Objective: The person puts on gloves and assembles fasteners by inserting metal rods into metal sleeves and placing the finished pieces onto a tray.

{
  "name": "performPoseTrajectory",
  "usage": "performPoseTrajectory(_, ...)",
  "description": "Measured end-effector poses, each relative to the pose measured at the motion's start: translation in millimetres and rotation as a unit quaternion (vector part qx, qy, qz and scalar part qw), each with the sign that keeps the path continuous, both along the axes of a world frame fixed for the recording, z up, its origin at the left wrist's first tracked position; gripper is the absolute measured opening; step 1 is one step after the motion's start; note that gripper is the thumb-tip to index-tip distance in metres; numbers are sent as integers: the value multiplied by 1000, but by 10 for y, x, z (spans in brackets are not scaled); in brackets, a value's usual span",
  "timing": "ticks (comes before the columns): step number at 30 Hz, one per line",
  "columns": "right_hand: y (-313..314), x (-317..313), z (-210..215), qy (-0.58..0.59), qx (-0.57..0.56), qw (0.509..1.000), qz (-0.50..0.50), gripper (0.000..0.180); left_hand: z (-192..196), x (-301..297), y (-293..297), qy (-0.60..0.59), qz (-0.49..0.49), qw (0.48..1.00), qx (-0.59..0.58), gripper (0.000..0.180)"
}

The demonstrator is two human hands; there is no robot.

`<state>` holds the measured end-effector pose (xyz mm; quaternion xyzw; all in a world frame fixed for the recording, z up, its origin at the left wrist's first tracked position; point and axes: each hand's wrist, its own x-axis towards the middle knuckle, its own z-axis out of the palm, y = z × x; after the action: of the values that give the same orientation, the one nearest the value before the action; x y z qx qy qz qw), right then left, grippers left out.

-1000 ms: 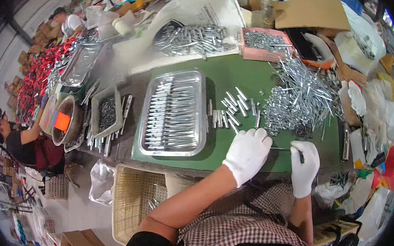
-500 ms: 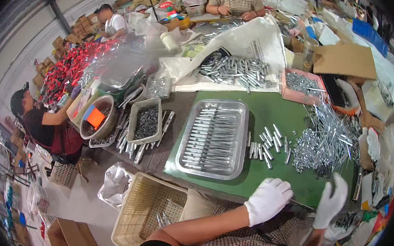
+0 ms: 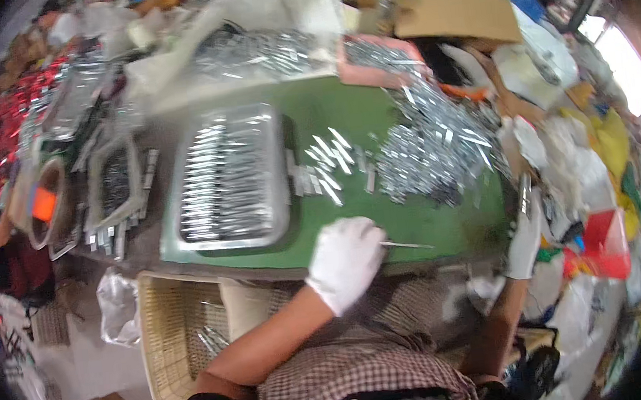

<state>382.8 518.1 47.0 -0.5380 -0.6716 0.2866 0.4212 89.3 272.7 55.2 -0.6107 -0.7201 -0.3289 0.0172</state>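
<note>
White cotton gloves cover both hands. The left hand (image 3: 346, 261) sits at the lower centre of the frame, at the near edge of the green mat (image 3: 422, 217), with its fingers curled closed around one end of a thin metal pin (image 3: 406, 245). The pin lies nearly level in the frame. Its long axis runs left to right, and its free tip points toward the right edge, dipping slightly downward. The right hand (image 3: 525, 238) is at the lower right, just off the mat's right edge. It is blurred, so whether its fingers are spread or closed cannot be told, and a long metal piece appears just above it.

Above the pin, in the centre right, a large loose heap of metal parts (image 3: 431, 151) covers the mat. Between that heap and the tray, a few short parts (image 3: 328, 157) lie in a rough row, well apart from the pin. A shallow metal tray (image 3: 232, 179) filled with lined-up parts occupies the left centre of the mat. A woven plastic basket (image 3: 171, 334) stands below the table edge at lower left, beside the left forearm. A cardboard box (image 3: 457, 17) rests at the upper right.
</note>
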Motion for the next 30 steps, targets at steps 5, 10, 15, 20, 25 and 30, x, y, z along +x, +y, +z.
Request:
performPoseTrajectory(5, -984, -515, 138, -97, 167, 968, 159, 69, -35, 34, 17, -8, 3, 1000, 24, 13)
performPoseTrajectory(10, -1759, -808, 288, -230, 99, 940, 233, 76, -59, 62, 13, -2, -11, 999, 35, 15)
performPoseTrajectory(15, -1815, -854, 179, -218, 62, 943, 244, 73, -90, 34, 0, 14, -17, 999, 34, 16)
performPoseTrajectory(20, -1767, -778, 305, -223, 94, 934, 262, 75, -48, 17, 2, 14, -25, 998, 54, 17)
performPoseTrajectory(25, -1162, -483, 196, -219, 178, 957, 71, 64, 63, 36, 28, 33, -29, 999, 10, 21)
performPoseTrajectory(30, -461, -22, 147, -383, 122, 914, -51, 60, 62, 106, 61, 39, -36, 999, 9, 18)
